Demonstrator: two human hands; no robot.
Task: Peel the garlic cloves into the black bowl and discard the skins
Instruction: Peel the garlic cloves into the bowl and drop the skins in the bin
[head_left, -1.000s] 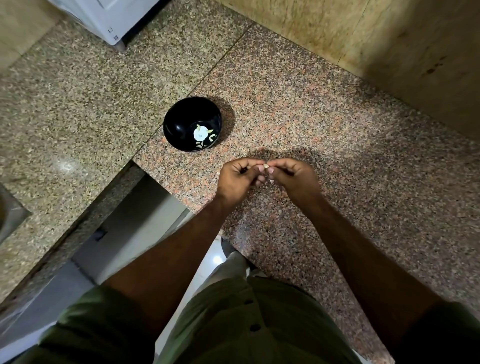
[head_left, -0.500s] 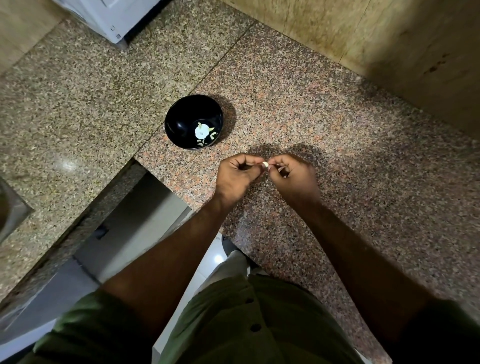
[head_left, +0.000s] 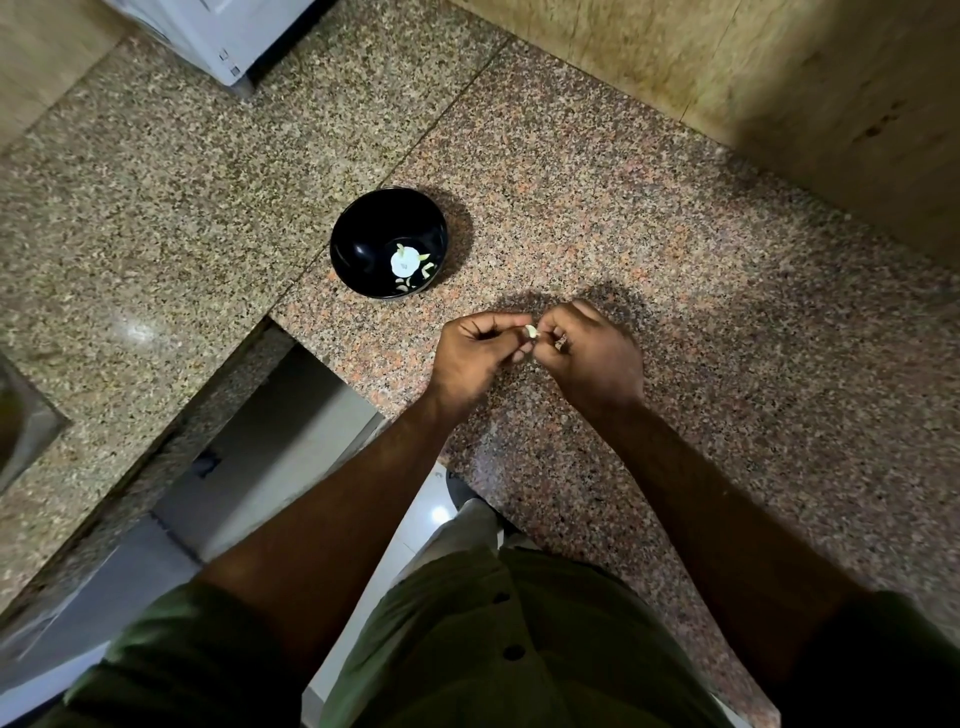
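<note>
Both hands pinching one garlic clove above the tabletop, near and right of the black bowl.

We record the left hand (head_left: 480, 348) and right hand (head_left: 587, 351) held knuckles-up, fingers curled, thumb and fingertips of each pinching a small pale garlic clove (head_left: 531, 331) between them; forearms converge from the near edge. The clove is smooth and cream-coloured. The black bowl (head_left: 363, 244), round and glossy, stands far-left of the hands, apart from them, holding a white garlic bulb (head_left: 404, 261) and a few loose pale pieces. The tabletop (head_left: 675, 291) is speckled polished granite. A white appliance (head_left: 228, 31) stands at the far left; a tan wall (head_left: 779, 78) runs along the far right.
</note>
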